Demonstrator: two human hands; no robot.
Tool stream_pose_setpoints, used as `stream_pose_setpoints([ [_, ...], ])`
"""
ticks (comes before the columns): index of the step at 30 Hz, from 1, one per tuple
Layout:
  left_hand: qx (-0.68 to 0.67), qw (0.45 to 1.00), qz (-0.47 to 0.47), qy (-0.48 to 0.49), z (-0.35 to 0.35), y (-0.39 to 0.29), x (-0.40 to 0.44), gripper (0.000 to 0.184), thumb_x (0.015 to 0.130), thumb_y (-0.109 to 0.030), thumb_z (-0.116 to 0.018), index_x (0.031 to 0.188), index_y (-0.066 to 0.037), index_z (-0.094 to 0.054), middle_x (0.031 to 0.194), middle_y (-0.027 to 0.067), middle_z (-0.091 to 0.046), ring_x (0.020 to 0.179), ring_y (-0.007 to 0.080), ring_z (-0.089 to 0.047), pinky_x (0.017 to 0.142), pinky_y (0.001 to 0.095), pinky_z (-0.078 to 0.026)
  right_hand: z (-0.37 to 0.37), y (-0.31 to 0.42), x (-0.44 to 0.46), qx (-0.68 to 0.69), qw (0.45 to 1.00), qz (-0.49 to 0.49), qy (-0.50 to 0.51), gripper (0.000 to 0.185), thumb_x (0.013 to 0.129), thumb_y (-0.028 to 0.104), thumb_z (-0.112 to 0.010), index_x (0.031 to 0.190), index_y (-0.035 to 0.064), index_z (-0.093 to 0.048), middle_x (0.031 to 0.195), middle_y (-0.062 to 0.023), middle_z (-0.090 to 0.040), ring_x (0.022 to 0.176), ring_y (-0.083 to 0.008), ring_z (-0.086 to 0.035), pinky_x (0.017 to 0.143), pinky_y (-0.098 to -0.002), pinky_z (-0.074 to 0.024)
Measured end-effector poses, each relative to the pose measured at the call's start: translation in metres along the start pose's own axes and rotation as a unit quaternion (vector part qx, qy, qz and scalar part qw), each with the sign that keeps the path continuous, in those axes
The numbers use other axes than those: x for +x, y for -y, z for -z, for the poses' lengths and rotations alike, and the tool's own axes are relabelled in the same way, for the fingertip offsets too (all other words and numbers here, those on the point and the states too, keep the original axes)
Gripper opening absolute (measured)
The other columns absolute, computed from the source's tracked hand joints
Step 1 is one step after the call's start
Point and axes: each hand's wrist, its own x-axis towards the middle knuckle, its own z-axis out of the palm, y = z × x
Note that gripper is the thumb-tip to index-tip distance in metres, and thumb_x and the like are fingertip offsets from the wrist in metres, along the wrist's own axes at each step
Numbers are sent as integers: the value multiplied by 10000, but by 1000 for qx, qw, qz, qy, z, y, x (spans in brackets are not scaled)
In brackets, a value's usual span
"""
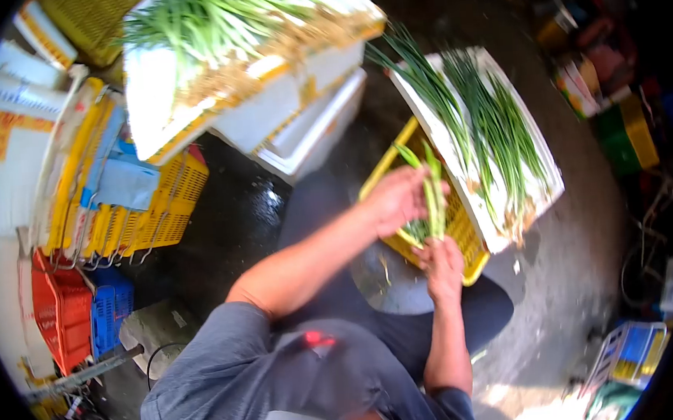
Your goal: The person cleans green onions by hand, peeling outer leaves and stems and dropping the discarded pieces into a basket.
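My left hand (400, 199) is closed around the upper part of a few pale green stalks, which look like green onions (434, 201). Lower down, my right hand (440, 263) grips the same stalks near their bottom end. Both hands are above a yellow plastic crate (471, 236) with some greens inside, partly hidden by my hands. Beside it on the right, a white foam board (534, 130) bears long green onions (495, 129) with roots on. A larger heap of rooted green onions (222, 31) lies on a white foam box (151, 129) at the upper left.
Yellow crates (172, 198) with metal handles, a red crate (63, 315) and a blue crate (111, 308) stand at the left. Another foam box (308, 134) sits beneath the heap. The floor (573, 248) looks wet in places. Assorted goods line the right edge.
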Motion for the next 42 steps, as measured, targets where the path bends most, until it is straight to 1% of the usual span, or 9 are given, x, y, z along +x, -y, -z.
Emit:
stream_pose_setpoints([
  [6,178,979,94,-39,33,11,1,390,999,-342,-585,1292,-91,-530,1128,97,-665,878,193,-678,814,357,-555,-17,105,28,115,982,133,-71,138,1014,163,-524,946,44,-541,689,-20,-513,571,-115,-466,796,-403,-548],
  [14,253,959,38,-120,51,24,5,170,960,-250,-618,1014,-89,-614,839,23,-653,596,97,-582,556,249,-498,-144,251,79,-84,888,448,65,239,1052,184,-468,1065,-36,-561,749,-36,-557,617,-110,-523,958,-430,-533],
  [17,257,958,22,-123,50,22,1,169,963,-247,-610,945,-79,-614,780,12,-633,548,99,-552,521,248,-476,-235,277,91,-121,869,471,86,223,1034,165,-521,1061,-36,-615,764,-28,-576,677,-94,-564,663,-259,-508],
  [20,288,949,-4,-131,48,18,-1,197,955,-242,-609,915,-49,-618,750,23,-629,544,114,-555,516,256,-465,-315,273,114,-168,834,507,137,200,1021,183,-535,1031,7,-628,773,-11,-584,684,-83,-545,626,-259,-468],
  [25,320,936,-43,-140,56,22,7,204,924,-242,-600,933,-40,-634,753,30,-645,541,121,-577,498,265,-460,-401,222,148,-521,639,558,98,239,940,221,-524,875,23,-641,718,-245,-659,697,-440,-652,651,-545,-498],
  [29,302,940,-79,-136,57,24,7,185,912,-212,-596,913,-31,-638,749,34,-644,537,126,-580,493,272,-470,-402,207,129,-601,563,549,145,318,922,247,-532,743,21,-664,754,-232,-672,740,-440,-639,923,-581,-467],
  [35,275,951,-87,-113,53,29,10,174,905,-189,-601,895,-19,-635,748,46,-642,540,129,-580,502,276,-478,-393,210,132,-489,624,603,87,277,934,223,-552,801,9,-666,780,-210,-677,751,-444,-629,926,-575,-459],
  [40,258,960,-62,-91,58,36,19,196,918,-217,-613,903,-22,-626,751,42,-641,544,120,-577,507,280,-478,-383,240,141,-363,789,489,88,260,968,233,-616,943,-17,-687,625,-94,-592,584,-108,-513,572,-306,-442],
  [42,275,954,-42,-112,52,30,11,195,925,-223,-612,907,-29,-625,751,38,-640,542,117,-573,508,280,-478,-374,249,148,-408,781,443,164,255,951,219,-607,904,-21,-681,662,-149,-613,613,-235,-568,602,-370,-459],
])
